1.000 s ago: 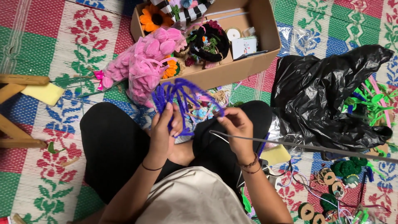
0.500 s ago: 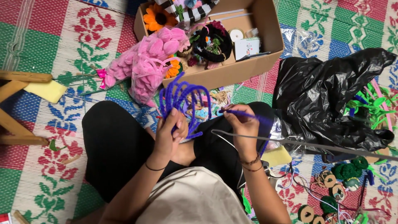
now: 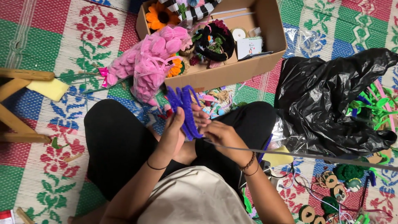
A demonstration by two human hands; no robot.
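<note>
I see my left hand (image 3: 174, 130) clamped on the purple loops (image 3: 185, 108), which stand upright just below the box (image 3: 232, 72), while my right hand (image 3: 222, 135) seemingly pinches their base beside a thin rod (image 3: 315, 155).

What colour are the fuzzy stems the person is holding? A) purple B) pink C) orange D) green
A: both hands, left hand and right hand, grip a bunch of purple stems over the lap; the pink bundle lies apart by the box.
</note>
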